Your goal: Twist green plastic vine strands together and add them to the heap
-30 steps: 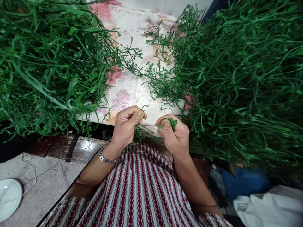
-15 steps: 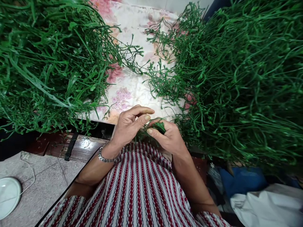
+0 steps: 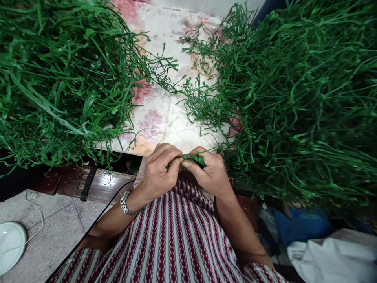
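Note:
Close in front of my striped top, both hands meet over a small bunch of green plastic stems (image 3: 196, 158). My right hand (image 3: 212, 168) is closed around the bunch, its thumb pressed along the near side. My left hand (image 3: 161, 167), with a metal watch on the wrist, pinches the bunch's left end between thumb and bent fingers. The two thumb tips nearly touch. A little green shows inside the left fist; most of the bunch lies hidden in my palms. Past my right hand spreads a large heap of thin green stems (image 3: 294, 98) with small forked tips.
Another heap of green strands (image 3: 64, 78) covers the left of the flowered cloth (image 3: 173, 118). Loose stems (image 3: 203, 100) stretch between the heaps. At lower left is a white round lid-like disc (image 3: 11, 247) with a cord. White and blue fabric (image 3: 332, 253) lies lower right.
My left hand has come down and closed from a loosely open pose onto the left end of the bunch. My right hand keeps its hold in nearly the same place.

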Action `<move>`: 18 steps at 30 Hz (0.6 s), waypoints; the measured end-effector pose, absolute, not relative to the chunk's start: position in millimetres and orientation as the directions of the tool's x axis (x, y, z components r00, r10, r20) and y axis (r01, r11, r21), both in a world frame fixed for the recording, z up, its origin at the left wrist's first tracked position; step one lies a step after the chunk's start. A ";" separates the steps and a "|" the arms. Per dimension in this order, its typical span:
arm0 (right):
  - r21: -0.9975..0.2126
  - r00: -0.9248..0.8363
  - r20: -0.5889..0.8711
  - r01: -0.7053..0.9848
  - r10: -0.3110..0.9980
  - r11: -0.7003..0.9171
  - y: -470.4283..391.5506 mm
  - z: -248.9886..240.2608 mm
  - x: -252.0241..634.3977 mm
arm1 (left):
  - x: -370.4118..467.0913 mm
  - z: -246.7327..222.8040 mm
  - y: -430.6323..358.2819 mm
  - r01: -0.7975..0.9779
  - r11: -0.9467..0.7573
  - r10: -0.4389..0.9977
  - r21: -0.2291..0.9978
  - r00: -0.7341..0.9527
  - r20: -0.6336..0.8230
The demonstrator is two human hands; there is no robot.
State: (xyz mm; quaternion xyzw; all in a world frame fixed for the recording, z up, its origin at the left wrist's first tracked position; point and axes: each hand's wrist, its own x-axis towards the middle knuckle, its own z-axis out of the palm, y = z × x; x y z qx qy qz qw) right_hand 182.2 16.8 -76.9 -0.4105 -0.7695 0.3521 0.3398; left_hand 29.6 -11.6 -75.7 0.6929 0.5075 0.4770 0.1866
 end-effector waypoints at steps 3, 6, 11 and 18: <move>-0.785 -0.410 0.284 0.420 0.867 0.455 13.7 -78.4 181.3 | 26.7 -77.1 -11.4 0.430 -0.302 0.945 0.851 0.016 0.328; -0.761 -0.413 0.333 0.413 0.848 0.500 14.1 -78.6 181.0 | 23.6 -78.9 -10.3 0.244 -0.130 0.991 0.961 0.016 0.130; -0.698 -0.491 0.428 0.354 0.759 0.623 18.4 -80.6 180.4 | 26.1 -81.5 -9.7 0.112 -0.058 0.997 0.992 -0.045 0.063; -0.617 -0.464 0.449 0.458 0.764 0.640 19.7 -84.9 179.2 | 25.1 -81.3 -10.0 0.158 -0.085 0.996 0.984 -0.008 0.088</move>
